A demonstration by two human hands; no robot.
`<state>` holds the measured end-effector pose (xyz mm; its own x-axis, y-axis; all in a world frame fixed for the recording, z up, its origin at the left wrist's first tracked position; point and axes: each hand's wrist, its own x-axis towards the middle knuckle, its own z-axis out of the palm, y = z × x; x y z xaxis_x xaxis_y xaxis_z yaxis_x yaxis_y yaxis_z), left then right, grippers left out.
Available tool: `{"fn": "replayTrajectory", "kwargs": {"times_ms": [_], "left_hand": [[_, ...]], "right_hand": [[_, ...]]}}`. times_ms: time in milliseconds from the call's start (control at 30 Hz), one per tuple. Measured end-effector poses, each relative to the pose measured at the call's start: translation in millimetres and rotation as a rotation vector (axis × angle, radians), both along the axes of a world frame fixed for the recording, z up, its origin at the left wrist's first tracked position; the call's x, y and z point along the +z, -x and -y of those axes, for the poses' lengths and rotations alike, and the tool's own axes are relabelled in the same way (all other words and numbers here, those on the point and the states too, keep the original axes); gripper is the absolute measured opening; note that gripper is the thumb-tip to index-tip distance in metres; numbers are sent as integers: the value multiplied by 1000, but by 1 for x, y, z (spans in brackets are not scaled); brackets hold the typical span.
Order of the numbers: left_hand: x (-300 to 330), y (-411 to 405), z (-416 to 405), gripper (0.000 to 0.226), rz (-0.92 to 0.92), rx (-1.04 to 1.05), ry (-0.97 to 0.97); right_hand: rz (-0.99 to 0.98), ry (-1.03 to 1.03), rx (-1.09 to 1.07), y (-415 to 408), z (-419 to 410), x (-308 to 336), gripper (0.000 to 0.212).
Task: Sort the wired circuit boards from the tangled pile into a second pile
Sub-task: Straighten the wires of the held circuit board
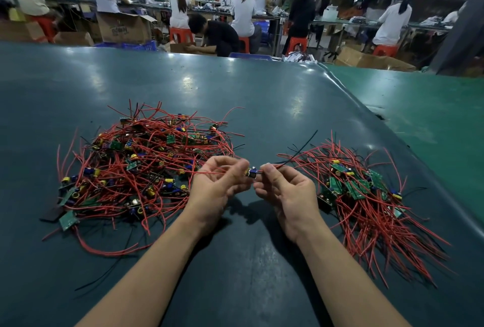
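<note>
Standing right by the dark green worktop (183, 85) here, and the person is working mid-sort: they're holding one small wired circuit board (252, 172) up in the air between the two heaps, above the bare strip of surface. The left hand (222, 182) is curling its fingers round the board's near end and a red lead, a closed grip, and the right hand (284, 190) is pinching the other end where the wires leave, fingertips tight together. The board's long axis is lying roughly side to side, with its red and black wires (301, 151) trailing off up and to the right. The tangled pile (141, 166) is sitting on the left and looks far from used up, while the second pile (366, 195) on the right is lying much more combed out. My guess is the next move is freeing any lead snagged in the left heap, then laying this one onto the right heap with wires running the same way.
</note>
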<state>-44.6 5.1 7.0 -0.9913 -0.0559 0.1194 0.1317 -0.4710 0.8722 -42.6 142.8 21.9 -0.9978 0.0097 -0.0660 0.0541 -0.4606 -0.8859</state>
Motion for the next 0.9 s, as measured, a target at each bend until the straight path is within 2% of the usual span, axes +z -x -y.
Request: {"fn": "replayTrajectory", "kwargs": {"times_ms": [100, 300, 533, 667, 800, 900], "left_hand": [[-1, -4, -3, 27, -29, -31, 164], [-1, -7, -5, 28, -86, 42, 251], [0, -10, 2, 24, -112, 102, 241], [0, -9, 6, 24, -85, 106, 193], [-2, -8, 8, 16, -68, 22, 112], [-4, -8, 8, 23, -72, -43, 103]], "right_hand": [[-19, -100, 43, -1, 1, -1, 13], [-26, -167, 46, 4, 1, -2, 15], [-21, -75, -235, 15, -13, 4, 21], [16, 76, -305, 19, -20, 8, 24], [207, 398, -151, 17, -16, 12, 35], [275, 486, -57, 16, -20, 14, 40]]}}
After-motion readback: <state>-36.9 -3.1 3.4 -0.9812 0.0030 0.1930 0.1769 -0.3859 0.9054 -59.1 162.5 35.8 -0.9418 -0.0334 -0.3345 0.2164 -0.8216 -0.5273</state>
